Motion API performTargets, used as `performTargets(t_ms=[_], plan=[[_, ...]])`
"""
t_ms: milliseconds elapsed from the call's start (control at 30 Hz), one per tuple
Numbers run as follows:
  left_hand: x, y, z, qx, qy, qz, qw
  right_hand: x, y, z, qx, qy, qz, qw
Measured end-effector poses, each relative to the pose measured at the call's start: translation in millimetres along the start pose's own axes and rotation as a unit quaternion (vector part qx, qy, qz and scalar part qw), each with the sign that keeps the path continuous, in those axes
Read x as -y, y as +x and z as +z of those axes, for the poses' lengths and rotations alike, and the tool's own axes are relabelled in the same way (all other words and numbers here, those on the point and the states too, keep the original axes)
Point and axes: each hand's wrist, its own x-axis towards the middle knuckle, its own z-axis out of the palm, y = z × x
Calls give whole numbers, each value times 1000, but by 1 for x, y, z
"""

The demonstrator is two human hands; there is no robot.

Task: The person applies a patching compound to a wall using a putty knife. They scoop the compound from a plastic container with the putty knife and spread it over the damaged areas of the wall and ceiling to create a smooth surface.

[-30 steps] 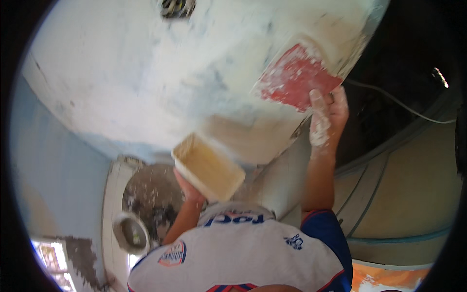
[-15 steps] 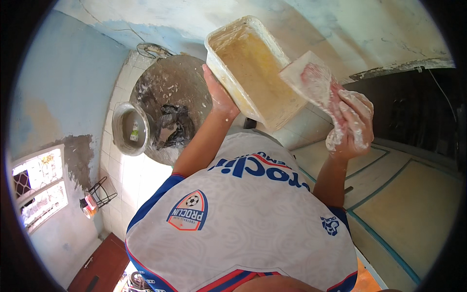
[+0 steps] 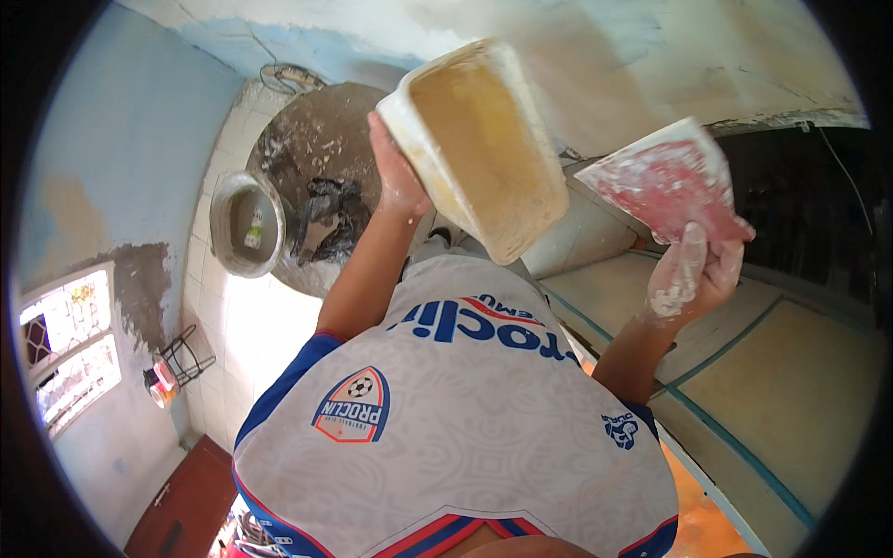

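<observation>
My left hand grips the left side of a white plastic tub, held up and tilted in front of my chest. Its inside is coated with a pale yellowish paste. Off to the right, my right hand is closed on the narrow end of a red putty knife with a broad, pale edge. White paste is smeared over the knife and over my right fingers and wrist. Tub and knife are apart, with the blade just right of the tub's rim.
A round, stained table stands to the left, with a crumpled black plastic bag on it. Beside it is a bucket holding a small bottle. A patchy painted wall rises ahead; a panelled surface lies at right.
The putty knife has moved right, away from the tub, and turned so its red face shows. The tub has shifted slightly left and tilted more upright.
</observation>
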Motion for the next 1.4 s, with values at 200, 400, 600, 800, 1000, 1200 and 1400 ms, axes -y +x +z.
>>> performTargets(t_ms=[200, 400, 600, 800, 1000, 1200, 1400], plan=[[11, -13, -13, 1, -1, -30, 1000, 11, -18, 32, 28, 58, 237, 969], [-2, -3, -21, 11, -27, 40, 999, -4, -45, 53, 12, 134, 366, 921], [-10, 10, -40, -5, -50, 82, 995, -3, -47, 44, 105, 123, 431, 888], [-20, -2, -51, -35, -82, 91, 992, -3, -30, 18, 126, 237, 445, 854], [-16, -21, -58, -48, -67, 110, 991, -4, -31, 48, 186, 249, 482, 819], [-14, -30, -51, -66, -97, 123, 985, -14, -47, 49, 252, 186, 540, 781], [-13, -32, -48, -93, -103, 155, 978, -14, -14, -13, 194, 149, 475, 845]])
